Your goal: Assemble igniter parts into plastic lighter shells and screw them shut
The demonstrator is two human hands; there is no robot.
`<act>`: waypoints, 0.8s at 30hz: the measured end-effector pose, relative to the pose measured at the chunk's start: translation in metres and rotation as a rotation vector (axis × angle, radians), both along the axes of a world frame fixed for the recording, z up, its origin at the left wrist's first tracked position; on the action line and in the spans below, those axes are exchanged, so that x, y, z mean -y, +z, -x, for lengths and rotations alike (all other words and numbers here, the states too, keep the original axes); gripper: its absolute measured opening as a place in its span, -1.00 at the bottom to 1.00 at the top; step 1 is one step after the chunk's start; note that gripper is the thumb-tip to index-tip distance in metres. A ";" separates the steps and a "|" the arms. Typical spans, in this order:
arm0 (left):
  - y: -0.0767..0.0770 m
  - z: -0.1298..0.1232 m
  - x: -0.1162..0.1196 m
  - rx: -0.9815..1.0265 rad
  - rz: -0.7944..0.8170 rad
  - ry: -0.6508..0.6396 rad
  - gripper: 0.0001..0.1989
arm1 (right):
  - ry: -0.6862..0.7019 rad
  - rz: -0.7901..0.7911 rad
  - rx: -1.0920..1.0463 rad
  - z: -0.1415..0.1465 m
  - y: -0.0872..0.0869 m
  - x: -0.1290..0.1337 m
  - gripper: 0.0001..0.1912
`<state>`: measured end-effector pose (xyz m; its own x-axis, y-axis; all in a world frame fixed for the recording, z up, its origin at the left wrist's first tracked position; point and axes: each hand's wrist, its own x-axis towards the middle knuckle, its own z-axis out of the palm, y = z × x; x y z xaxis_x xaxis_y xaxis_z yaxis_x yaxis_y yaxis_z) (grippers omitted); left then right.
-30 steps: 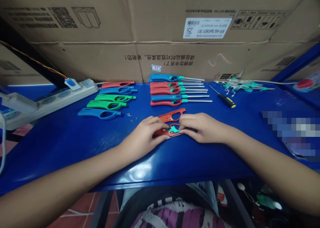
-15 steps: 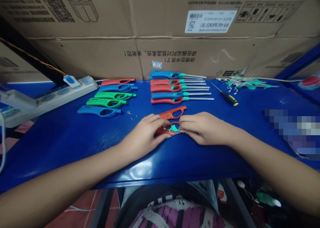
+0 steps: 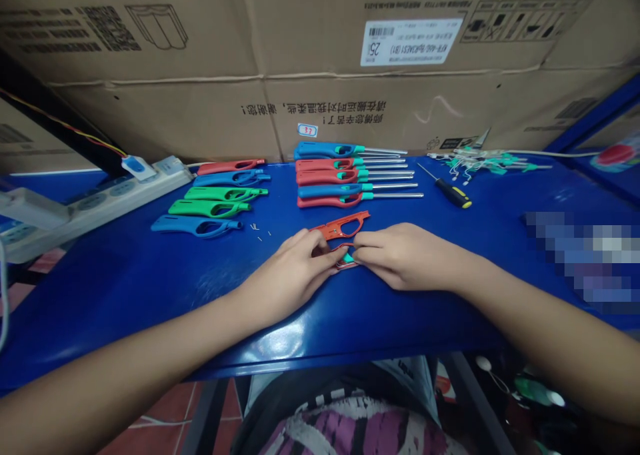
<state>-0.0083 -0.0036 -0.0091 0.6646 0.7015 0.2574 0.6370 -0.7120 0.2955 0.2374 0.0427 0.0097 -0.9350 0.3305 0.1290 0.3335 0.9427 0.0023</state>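
While both hands (image 3: 303, 268) (image 3: 400, 256) hold a red casing (image 3: 349, 266), another casing (image 3: 331, 230) lies behind.

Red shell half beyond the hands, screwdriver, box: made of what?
Red shell half: probably smooth molded plastic, going by its uniform color and thin edges.
Screwdriver: shaft likely metal, being slim and grayish; dark, yellow-marked handle plastic or rubber, finish unclear.
Box: matte brown cardboard, creased and printed.

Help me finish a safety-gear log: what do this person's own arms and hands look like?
The left hand and right hand are ungloved, with no watch or bracelet visible. Both forearms are bare, with no sleeve in the frame. Purple, black and pale patterned clothing shows at the bottom edge.
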 end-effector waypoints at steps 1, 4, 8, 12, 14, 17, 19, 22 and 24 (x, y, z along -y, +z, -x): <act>0.000 0.000 0.000 -0.021 -0.008 0.001 -0.64 | -0.012 0.065 -0.024 -0.001 0.001 -0.001 -0.76; 0.001 -0.001 0.001 -0.092 -0.047 0.000 -0.61 | -0.034 0.282 -0.133 -0.004 0.004 -0.004 -0.78; 0.000 0.000 0.003 -0.156 -0.081 0.002 -0.61 | -0.027 0.444 -0.280 -0.005 0.001 -0.010 -0.82; -0.003 0.001 0.004 -0.159 -0.080 -0.012 -0.60 | -0.037 0.514 -0.318 -0.003 -0.002 -0.014 -0.84; -0.003 0.002 0.004 -0.154 -0.069 -0.018 -0.60 | -0.031 0.510 -0.305 -0.003 -0.003 -0.014 -0.84; -0.003 0.002 0.005 -0.165 -0.059 -0.019 -0.60 | -0.012 0.477 -0.266 -0.004 -0.002 -0.013 -0.81; -0.003 0.003 0.006 -0.188 -0.063 -0.019 -0.58 | -0.001 0.468 -0.250 -0.003 -0.001 -0.013 -0.80; -0.004 0.004 0.007 -0.217 -0.082 -0.019 -0.54 | 0.000 0.474 -0.256 -0.002 -0.002 -0.013 -0.79; -0.004 0.004 0.008 -0.231 -0.090 -0.021 -0.53 | -0.016 0.492 -0.269 -0.002 -0.002 -0.013 -0.81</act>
